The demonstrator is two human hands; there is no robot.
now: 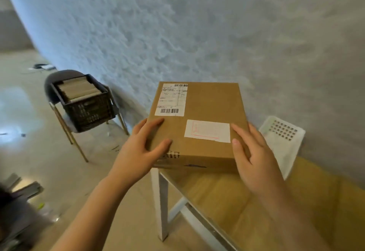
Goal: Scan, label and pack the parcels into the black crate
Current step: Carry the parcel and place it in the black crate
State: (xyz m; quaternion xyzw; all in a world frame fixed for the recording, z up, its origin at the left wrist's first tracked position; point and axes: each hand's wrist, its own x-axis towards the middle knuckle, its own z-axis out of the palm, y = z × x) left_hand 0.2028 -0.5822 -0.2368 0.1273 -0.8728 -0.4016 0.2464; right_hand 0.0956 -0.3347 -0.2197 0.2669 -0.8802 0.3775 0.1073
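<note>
A brown cardboard parcel (207,102) lies flat at the left end of the wooden table (227,195). It carries a white barcode shipping label (171,99) at its upper left and a second white label with a red outline (207,131) lower down. My left hand (142,150) grips the parcel's near left corner, thumb on top. My right hand (254,155) holds its near right corner. The black crate (87,104) stands on a dark chair (59,84) to the left, holding several parcels on edge.
A white perforated plastic basket (282,140) sits on the table against the textured wall, right of the parcel. The table's white leg (163,205) stands below the parcel. Dark flat items (21,187) lie on the pale floor at lower left.
</note>
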